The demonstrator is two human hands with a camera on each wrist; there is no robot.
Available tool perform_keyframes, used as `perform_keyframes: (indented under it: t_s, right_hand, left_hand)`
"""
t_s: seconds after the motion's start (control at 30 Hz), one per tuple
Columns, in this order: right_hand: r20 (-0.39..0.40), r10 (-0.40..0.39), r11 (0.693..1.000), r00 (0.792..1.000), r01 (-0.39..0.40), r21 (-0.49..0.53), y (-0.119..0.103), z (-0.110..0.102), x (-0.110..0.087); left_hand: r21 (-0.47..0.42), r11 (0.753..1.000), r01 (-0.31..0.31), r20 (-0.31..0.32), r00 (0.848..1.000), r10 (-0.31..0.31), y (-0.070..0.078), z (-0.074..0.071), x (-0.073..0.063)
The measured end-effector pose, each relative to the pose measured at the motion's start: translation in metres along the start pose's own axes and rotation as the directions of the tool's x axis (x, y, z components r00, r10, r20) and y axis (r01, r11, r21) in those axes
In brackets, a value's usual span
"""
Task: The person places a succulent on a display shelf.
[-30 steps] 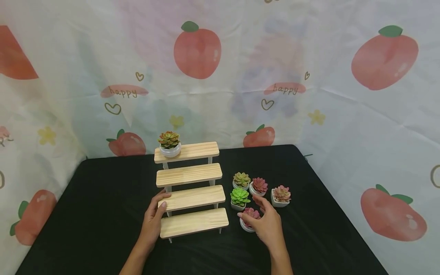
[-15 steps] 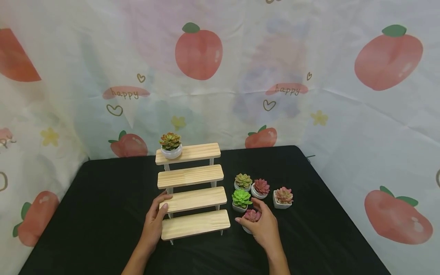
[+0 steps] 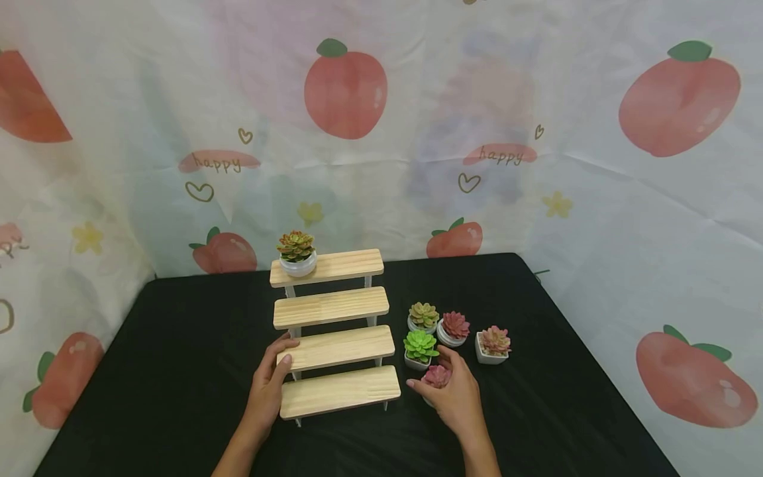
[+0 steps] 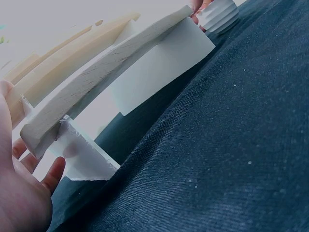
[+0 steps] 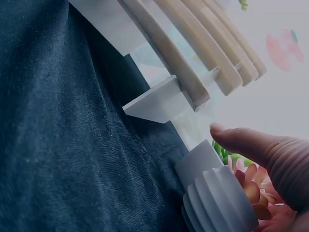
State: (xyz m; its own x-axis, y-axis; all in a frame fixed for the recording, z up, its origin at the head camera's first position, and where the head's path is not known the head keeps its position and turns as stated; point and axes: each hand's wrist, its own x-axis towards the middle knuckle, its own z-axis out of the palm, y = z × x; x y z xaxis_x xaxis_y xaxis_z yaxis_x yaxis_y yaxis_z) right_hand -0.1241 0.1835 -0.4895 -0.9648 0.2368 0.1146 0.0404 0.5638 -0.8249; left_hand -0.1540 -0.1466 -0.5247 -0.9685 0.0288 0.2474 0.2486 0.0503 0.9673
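A four-tier wooden display stand [image 3: 340, 348] with white side supports stands on the black cloth. My left hand [image 3: 267, 377] grips the left end of its second-lowest shelf, thumb on top. My right hand [image 3: 459, 395] is around a pink potted succulent [image 3: 437, 376], thumb and fingers spread on either side of it. Its ribbed white pot [image 5: 217, 200] shows in the right wrist view, with the thumb extended above and apart from it. The fingers' contact on the far side is hidden. A bright green succulent [image 3: 420, 346] in a square white pot stands just behind.
A green-and-red succulent [image 3: 297, 252] sits at the left of the top shelf. Olive-green [image 3: 424, 317], dark pink [image 3: 455, 327] and pale pink [image 3: 494, 344] potted succulents stand right of the stand. A fruit-printed curtain [image 3: 369, 179] encloses the black-covered table [image 3: 179, 371].
My right hand has moved slightly left and closer around the pink succulent, covering more of its pot. The left hand stays on the stand. The view has shifted slightly.
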Motion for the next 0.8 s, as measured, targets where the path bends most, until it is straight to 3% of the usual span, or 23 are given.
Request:
perform_keyframes:
  t_s: [0.4,0.8]
  right_hand:
    - [0.099,0.001,0.998,0.995,0.005,-0.057,0.004,-0.009,-0.003]
    - [0.110,-0.002,0.997,0.994,0.010,-0.074,0.002,-0.010,-0.005]
  left_hand:
    - [0.001,1.000,0.006,-0.002,1.000,-0.006,-0.001,0.000,0.000]
    - [0.004,1.000,0.004,-0.008,1.000,-0.004,-0.001,0.000,0.000]
